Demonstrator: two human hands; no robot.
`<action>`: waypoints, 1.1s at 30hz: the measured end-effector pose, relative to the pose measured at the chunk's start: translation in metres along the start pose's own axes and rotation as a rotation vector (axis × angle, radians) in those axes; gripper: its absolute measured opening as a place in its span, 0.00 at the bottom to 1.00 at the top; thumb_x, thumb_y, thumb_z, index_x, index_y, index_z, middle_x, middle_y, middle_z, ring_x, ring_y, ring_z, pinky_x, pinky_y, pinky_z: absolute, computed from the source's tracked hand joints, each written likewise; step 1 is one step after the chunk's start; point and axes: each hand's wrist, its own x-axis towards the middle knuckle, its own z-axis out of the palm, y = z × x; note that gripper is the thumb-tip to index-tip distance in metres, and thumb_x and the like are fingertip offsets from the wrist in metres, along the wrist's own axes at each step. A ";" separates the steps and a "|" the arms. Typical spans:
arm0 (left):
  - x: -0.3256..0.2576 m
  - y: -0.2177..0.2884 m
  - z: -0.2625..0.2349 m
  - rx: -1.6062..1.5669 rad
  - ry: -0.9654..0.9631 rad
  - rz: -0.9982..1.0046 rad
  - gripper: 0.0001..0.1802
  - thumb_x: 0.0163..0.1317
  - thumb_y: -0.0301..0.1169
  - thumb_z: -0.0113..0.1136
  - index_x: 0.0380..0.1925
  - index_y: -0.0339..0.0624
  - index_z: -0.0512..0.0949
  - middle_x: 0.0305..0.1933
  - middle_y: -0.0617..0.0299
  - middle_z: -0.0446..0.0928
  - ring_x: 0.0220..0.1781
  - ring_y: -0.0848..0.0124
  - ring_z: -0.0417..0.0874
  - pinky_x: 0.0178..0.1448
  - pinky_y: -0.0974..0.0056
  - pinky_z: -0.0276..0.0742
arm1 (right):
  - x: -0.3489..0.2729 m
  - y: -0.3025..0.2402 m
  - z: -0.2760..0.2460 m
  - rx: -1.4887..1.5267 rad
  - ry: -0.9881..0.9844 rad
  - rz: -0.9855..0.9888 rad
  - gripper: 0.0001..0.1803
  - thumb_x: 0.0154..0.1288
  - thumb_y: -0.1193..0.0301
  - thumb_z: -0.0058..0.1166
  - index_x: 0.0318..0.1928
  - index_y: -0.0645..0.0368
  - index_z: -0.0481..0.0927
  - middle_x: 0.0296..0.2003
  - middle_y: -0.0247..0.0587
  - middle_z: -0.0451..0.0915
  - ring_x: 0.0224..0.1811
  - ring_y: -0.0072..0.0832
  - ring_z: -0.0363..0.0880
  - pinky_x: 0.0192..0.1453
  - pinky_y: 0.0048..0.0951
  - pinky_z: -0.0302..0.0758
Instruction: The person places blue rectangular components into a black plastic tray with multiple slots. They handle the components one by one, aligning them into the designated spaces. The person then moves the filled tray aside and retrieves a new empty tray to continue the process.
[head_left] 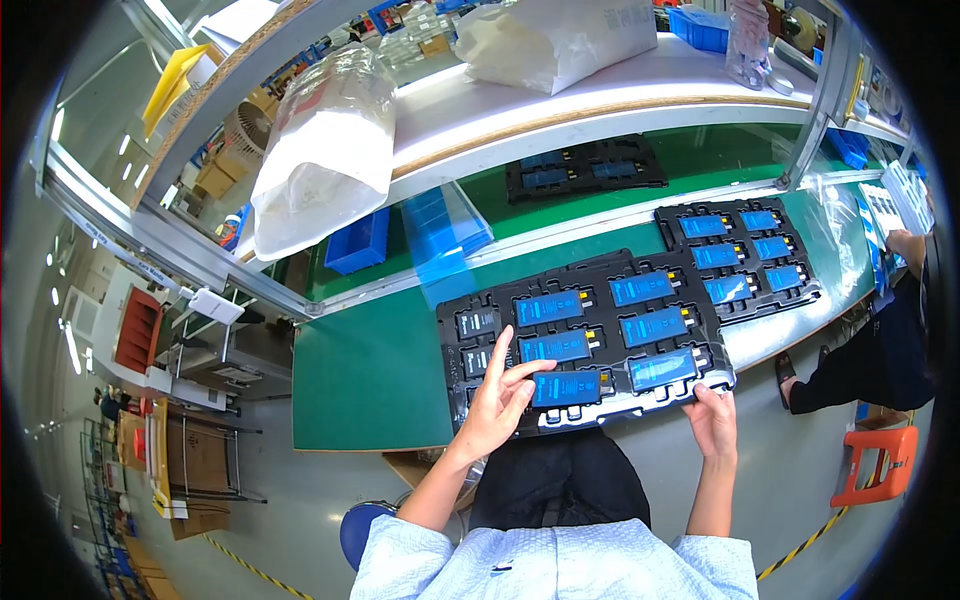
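Head view: a black tray (712, 335) holding six blue batteries (653, 327) lies at the near side of a green table (370, 390). The right hand (714, 425) grips its near right corner, thumb on top. The left hand (490, 415) is half open, fingers spread by the nearest left battery; contact cannot be told. Another loaded tray (671, 225) sits beyond, rightward.

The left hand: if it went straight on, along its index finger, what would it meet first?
Probably the left end of the upper-left blue battery in the near black tray; the left hand may pass above it, since its height is unclear.
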 end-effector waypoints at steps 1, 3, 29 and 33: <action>0.000 -0.001 0.000 -0.001 0.007 -0.006 0.40 0.71 0.22 0.44 0.73 0.46 0.32 0.59 0.45 0.73 0.58 0.68 0.76 0.62 0.63 0.69 | 0.000 0.000 -0.001 0.001 -0.003 0.002 0.21 0.62 0.81 0.52 0.56 0.61 0.68 0.48 0.43 0.78 0.50 0.33 0.80 0.54 0.40 0.79; -0.001 -0.004 -0.001 -0.003 0.022 -0.019 0.39 0.71 0.22 0.44 0.73 0.45 0.33 0.59 0.45 0.73 0.55 0.70 0.77 0.59 0.66 0.71 | 0.000 0.001 -0.002 0.002 -0.009 0.006 0.21 0.62 0.81 0.52 0.56 0.61 0.68 0.48 0.43 0.78 0.50 0.33 0.80 0.54 0.40 0.79; -0.017 0.007 0.016 1.033 -0.019 0.172 0.40 0.58 0.31 0.64 0.68 0.39 0.56 0.53 0.56 0.77 0.61 0.60 0.71 0.74 0.45 0.41 | -0.002 -0.001 0.012 -0.046 0.001 -0.005 0.19 0.63 0.78 0.54 0.55 0.62 0.70 0.46 0.41 0.80 0.45 0.30 0.81 0.50 0.38 0.81; -0.018 0.006 0.014 1.075 0.072 0.158 0.40 0.59 0.37 0.62 0.67 0.36 0.56 0.61 0.47 0.68 0.66 0.55 0.65 0.74 0.45 0.41 | -0.004 -0.007 0.008 -0.162 -0.020 -0.014 0.14 0.65 0.75 0.55 0.50 0.65 0.74 0.42 0.42 0.81 0.40 0.29 0.83 0.40 0.34 0.84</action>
